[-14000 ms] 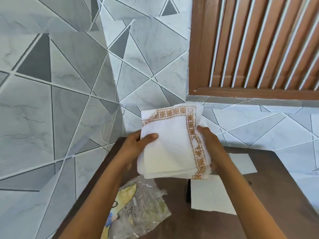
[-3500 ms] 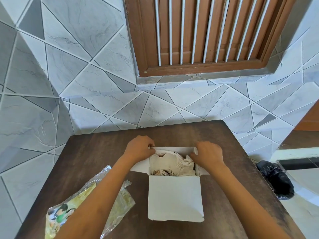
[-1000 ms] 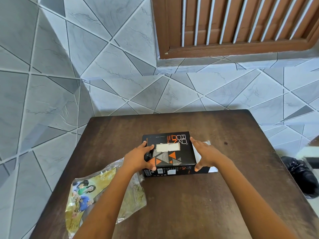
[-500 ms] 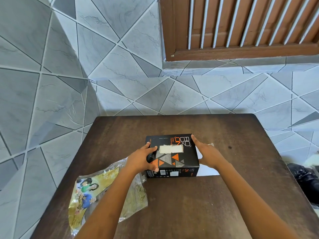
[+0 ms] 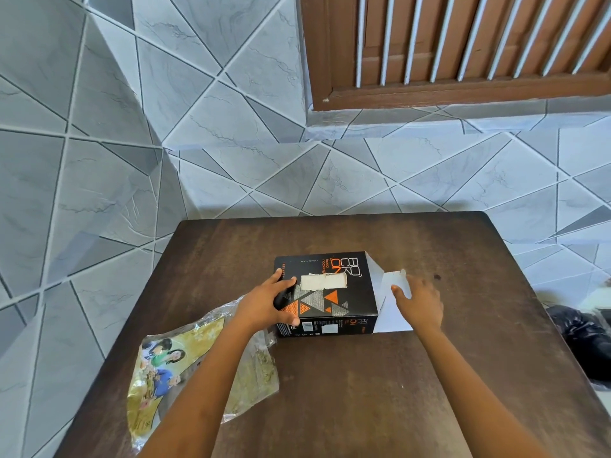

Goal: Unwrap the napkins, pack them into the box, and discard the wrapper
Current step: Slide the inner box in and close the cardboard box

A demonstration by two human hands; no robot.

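The wrapper [image 5: 198, 368] is lying flat at the near left of the desk [image 5: 363, 408], partly under my left forearm. It is crinkled clear film with a yellow printed panel. I am judging it limp, light and likely to slide.

My left hand [image 5: 267, 305] is grasping the left end of the box [image 5: 344, 305], with the thumb lying across the top face and the fingers curling round the near corner.

The box is lying on its broad face mid-desk, with its long axis running left to right across me. It is rigid black card carrying orange triangles and a rectangular slot in the top. The napkins [image 5: 324, 280] are sitting inside it, and a pale strip of them is showing through the slot.

At the right end, the white flap [image 5: 391, 315] is standing open and angling down onto the desk. My right hand [image 5: 418, 300] is released, its fingers loosely spread and resting on the flap.

I am judging packing done and closing in hand. The flap is lying directly right of the open end, so my right hand is nearer. The fold is going to run leftward along the long axis while my left hand is bracing the box. The wrapper is not yet discarded, and my left hand is nearer to it.

A black bag [image 5: 582, 342] is sitting on the floor at far right. I cannot tell what it is for.
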